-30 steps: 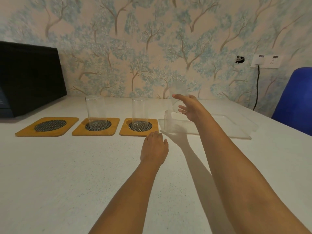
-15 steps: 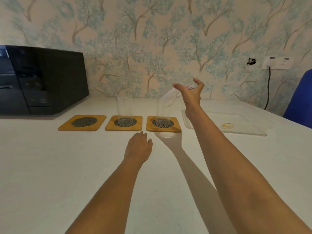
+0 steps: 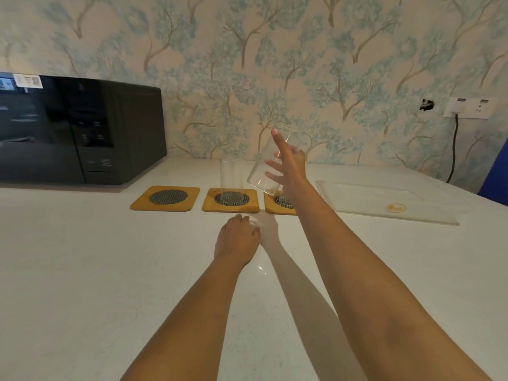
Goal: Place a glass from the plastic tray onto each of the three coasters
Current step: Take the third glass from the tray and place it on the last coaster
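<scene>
The surface [image 3: 82, 270] carries the emptied tray [image 3: 357, 204] and three coasters [image 3: 165, 198]; only the left one looks bare. The right hand [image 3: 288, 163] pinches a tilted glass [image 3: 265, 174] in the air. The left hand [image 3: 237, 237] lies flat, empty. I'd level the glass, then lower it centred there.

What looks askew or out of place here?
Only the clear glass tumbler in the right hand: it is tilted in mid-air above the coasters. The leftmost wooden coaster is bare.
</scene>
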`<state>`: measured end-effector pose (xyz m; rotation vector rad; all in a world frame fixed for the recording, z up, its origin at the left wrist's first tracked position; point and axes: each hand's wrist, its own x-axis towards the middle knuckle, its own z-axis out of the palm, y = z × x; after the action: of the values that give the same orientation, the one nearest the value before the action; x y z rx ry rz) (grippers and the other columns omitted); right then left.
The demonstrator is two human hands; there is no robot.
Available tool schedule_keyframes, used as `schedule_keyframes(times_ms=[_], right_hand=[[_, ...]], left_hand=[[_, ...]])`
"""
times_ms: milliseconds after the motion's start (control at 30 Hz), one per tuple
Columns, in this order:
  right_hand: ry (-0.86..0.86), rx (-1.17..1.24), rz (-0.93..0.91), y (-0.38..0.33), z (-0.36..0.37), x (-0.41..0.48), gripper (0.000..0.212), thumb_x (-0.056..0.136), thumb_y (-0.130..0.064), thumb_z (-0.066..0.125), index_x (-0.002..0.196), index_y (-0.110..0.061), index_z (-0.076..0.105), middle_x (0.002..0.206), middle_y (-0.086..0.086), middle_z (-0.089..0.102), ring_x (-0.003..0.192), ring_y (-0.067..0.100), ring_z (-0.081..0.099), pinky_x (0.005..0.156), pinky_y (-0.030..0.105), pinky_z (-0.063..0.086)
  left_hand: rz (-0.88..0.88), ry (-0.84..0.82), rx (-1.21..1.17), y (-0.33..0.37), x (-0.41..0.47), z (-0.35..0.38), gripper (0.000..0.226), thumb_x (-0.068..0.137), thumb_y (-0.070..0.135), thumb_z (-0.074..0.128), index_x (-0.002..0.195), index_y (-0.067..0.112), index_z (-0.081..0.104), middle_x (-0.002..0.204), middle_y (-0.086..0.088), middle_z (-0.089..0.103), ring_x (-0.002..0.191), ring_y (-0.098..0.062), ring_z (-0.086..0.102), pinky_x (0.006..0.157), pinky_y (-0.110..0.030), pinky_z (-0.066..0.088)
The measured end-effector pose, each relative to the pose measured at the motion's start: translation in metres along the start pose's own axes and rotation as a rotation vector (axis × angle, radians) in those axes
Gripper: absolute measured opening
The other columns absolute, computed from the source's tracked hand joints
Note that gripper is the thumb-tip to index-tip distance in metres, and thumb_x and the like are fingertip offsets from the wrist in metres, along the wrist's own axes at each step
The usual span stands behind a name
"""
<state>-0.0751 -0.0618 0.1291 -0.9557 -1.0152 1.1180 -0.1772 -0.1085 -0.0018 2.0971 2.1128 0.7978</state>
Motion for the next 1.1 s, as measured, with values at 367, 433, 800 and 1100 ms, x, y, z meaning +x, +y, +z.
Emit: schedule_keyframes(times_ms=[367,433,800,1100], right_hand=[[-0.174,0.472,0.357,-0.009,0.034,0.015,0.078,0.078,-0.023,0.073,0.142,-0.02,0.03,0.13,0.015,0.035,0.128,0.034,0.043,0.096,0.06,0.04],[-0.206,0.406,0.365,-0.011,0.044,0.017,0.062,0.079,-0.013,0.067,0.133,-0.017,0.036,0.116,0.014,0.039,0.112,0.032,0.048,0.092,0.059,0.042],[-0.317,0.281,0.434,0.0,0.089,0.022,0.067,0.075,-0.043,0.074,0.129,-0.015,0.046,0.098,0.006,0.055,0.091,0.021,0.057,0.069,0.034,0.049],[-0.536,0.22,0.47,-0.003,0.109,0.023,0.06,0.082,-0.027,0.069,0.134,-0.011,0.044,0.116,0.015,0.052,0.094,0.03,0.056,0.07,0.04,0.054]], left_hand=[[0.014,-0.075,0.148,-0.063,0.015,-0.026,0.05,0.099,0.039,0.026,0.141,0.014,0.036,0.15,-0.006,0.037,0.139,-0.024,0.031,0.115,-0.041,0.024],[-0.001,-0.071,0.138,-0.071,0.016,-0.03,0.049,0.099,0.04,0.027,0.14,0.014,0.037,0.15,-0.006,0.037,0.14,-0.024,0.03,0.115,-0.041,0.024],[-0.078,-0.038,0.16,-0.092,0.026,-0.038,0.049,0.098,0.039,0.03,0.14,0.014,0.037,0.149,-0.007,0.037,0.137,-0.024,0.032,0.114,-0.043,0.026],[-0.114,0.008,0.116,-0.09,0.025,-0.038,0.047,0.096,0.04,0.037,0.136,0.015,0.04,0.138,-0.006,0.048,0.125,-0.026,0.046,0.107,-0.044,0.038]])
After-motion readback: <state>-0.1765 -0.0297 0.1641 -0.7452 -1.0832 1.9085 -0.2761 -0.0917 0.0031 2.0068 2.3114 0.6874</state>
